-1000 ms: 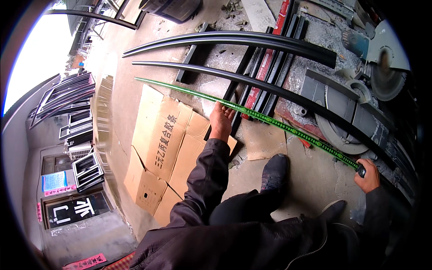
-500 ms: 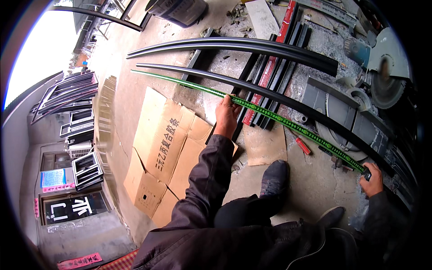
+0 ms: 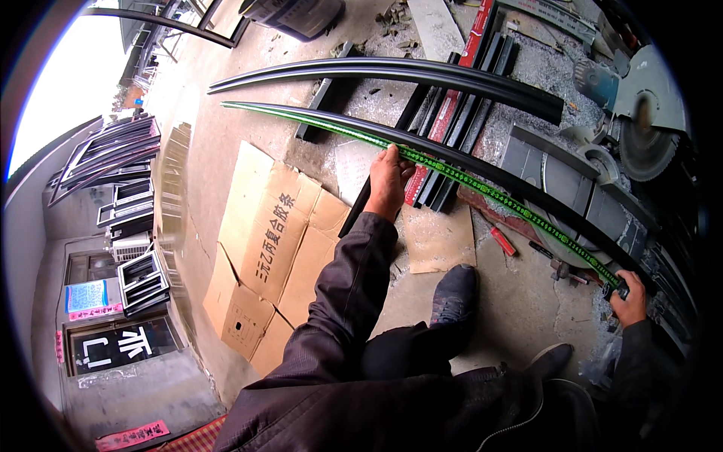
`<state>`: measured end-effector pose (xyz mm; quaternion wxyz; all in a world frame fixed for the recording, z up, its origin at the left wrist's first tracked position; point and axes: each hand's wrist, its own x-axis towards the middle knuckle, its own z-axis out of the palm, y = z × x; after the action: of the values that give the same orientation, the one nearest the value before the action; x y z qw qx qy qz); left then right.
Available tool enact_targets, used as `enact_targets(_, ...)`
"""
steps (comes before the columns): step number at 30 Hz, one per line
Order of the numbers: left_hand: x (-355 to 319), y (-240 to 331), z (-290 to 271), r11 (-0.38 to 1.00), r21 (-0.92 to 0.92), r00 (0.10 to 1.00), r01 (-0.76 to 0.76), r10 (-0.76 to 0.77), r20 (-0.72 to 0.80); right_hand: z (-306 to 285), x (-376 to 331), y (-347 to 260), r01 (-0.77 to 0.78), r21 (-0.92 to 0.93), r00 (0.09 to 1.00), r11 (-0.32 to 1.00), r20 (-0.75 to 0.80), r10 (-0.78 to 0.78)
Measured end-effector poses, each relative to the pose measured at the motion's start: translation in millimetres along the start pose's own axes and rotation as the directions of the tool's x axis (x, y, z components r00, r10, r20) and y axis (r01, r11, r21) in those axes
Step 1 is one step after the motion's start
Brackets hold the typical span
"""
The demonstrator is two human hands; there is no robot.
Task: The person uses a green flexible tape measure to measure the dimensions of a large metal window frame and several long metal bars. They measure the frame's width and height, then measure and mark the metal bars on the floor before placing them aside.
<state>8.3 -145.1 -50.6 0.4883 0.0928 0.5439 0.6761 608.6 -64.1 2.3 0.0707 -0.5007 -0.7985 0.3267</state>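
A long green tape measure (image 3: pixel 493 194) is pulled out alongside a long black profile bar (image 3: pixel 520 181), on its near side. At the far left, the blade's tip lies close against the bar's end. My left hand (image 3: pixel 386 183) pinches the blade near its middle, fingers closed around its edge. At the right, my right hand (image 3: pixel 629 300) is wrapped round the dark tape case, next to the bar's near end. A second black profile (image 3: pixel 452 75) lies beyond the first. Both rest across several shorter black bars and a red bar (image 3: pixel 453 113).
A cut-off saw (image 3: pixel 644 143) with a round blade stands at the right. Flattened cardboard (image 3: pixel 271 256) lies on the floor at left. A red-handled tool (image 3: pixel 502 241) is near my shoes (image 3: pixel 454 297). A bucket (image 3: pixel 297 15) stands at the back, and window frames (image 3: pixel 113 158) lean along the left wall.
The tape blade has moved up against the black bar, closing the gap at its far end. My left hand has shifted slightly away from me with it; my right hand has moved only a little.
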Motion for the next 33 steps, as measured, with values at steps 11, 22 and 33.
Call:
enact_targets(11, 0.9, -5.6, 4.1, 0.999, 0.042, 1.000, 0.003, -0.002, -0.029, -5.8, 3.7, 3.6, -0.001, -0.031, 1.000, 1.000, -0.021, 0.000)
enact_targets(22, 18.1, -4.7, -2.1, 0.998, 0.065, 0.999, 0.015, -0.013, -0.031, -2.8, 9.2, 6.9, -0.014, -0.015, 0.999, 1.000, -0.035, 0.014)
enact_targets(33, 56.7, -14.2, -35.1, 0.969, 0.109, 0.975, 0.221, -0.224, 0.015, -19.1, 17.7, 20.6, -0.082, -0.144, 0.997, 0.986, -0.017, 0.080)
